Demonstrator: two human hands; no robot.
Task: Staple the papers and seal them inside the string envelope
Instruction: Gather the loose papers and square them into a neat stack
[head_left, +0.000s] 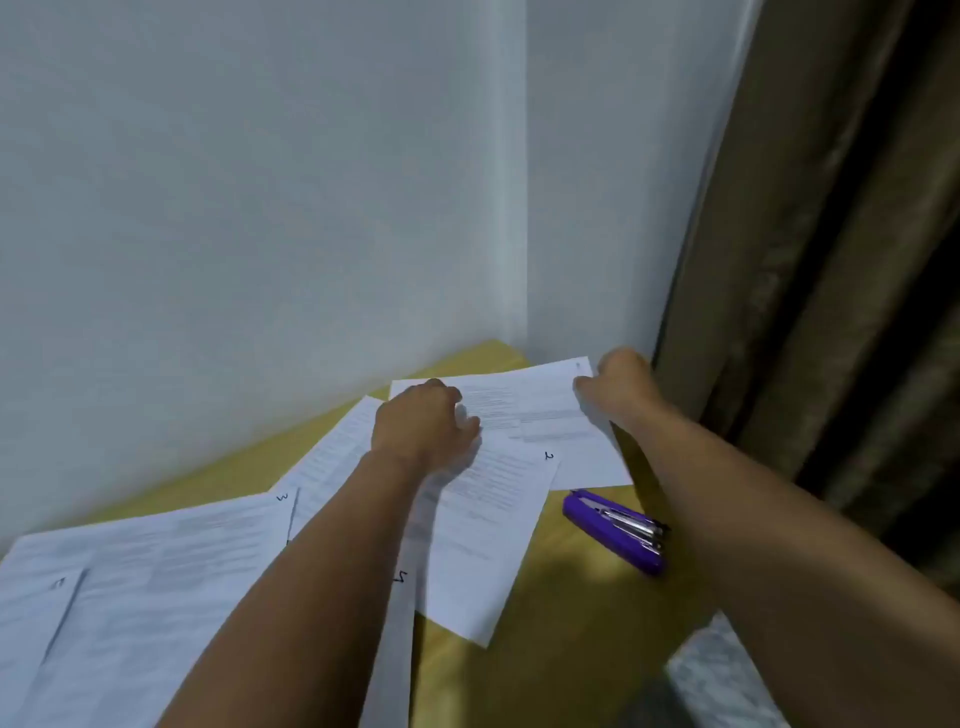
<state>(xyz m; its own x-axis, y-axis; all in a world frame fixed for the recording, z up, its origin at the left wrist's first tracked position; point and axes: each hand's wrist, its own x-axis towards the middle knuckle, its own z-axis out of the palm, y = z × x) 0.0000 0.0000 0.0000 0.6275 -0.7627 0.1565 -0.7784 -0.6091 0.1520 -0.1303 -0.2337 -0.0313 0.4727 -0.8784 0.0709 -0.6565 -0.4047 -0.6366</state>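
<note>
Several printed white sheets lie scattered over a yellow table (561, 597). The farthest sheet (540, 410) lies near the wall corner. My right hand (621, 382) pinches that sheet's far right edge. My left hand (423, 421) rests with curled fingers on the same sheet's left part, above a sheet marked 2 (493, 519). A purple stapler (615, 530) lies on the table just right of the sheets, under my right forearm. More sheets (156, 571) spread out at the lower left. No string envelope is in view.
White walls meet in a corner behind the table. A brown curtain (831, 260) hangs at the right. A patterned floor (722, 670) shows at the lower right, past the table's edge.
</note>
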